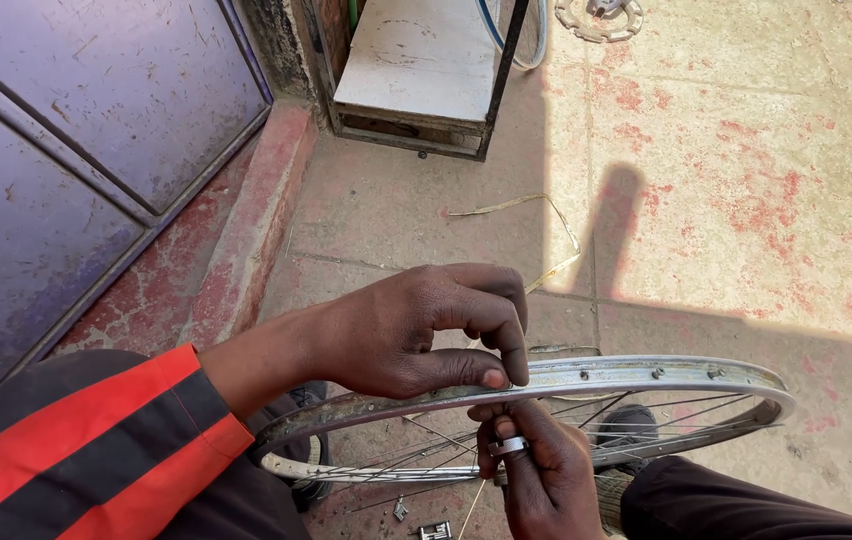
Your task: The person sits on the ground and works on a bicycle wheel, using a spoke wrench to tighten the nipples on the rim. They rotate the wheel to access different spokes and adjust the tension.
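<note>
A bare metal bicycle wheel rim (666, 377) with thin spokes lies tilted across my lap. My left hand (416, 330) reaches over from an orange-and-black sleeve and pinches the rim's upper edge between thumb and forefinger. Under that spot my right hand (536, 470) comes up from inside the wheel, its fingers closed around a small silver tool (508, 446) and touching the rim's inner side, where a spoke (474, 505) runs down. What the left fingertips hold against the rim is hidden.
A purple metal door (76, 150) stands at left above a red-painted step (246, 220). A white-topped metal stand (416, 70) sits ahead, with a toothed metal ring (601, 18) beyond. A bent wire (546, 215) lies on the stained concrete. Small metal parts (434, 530) lie below the wheel.
</note>
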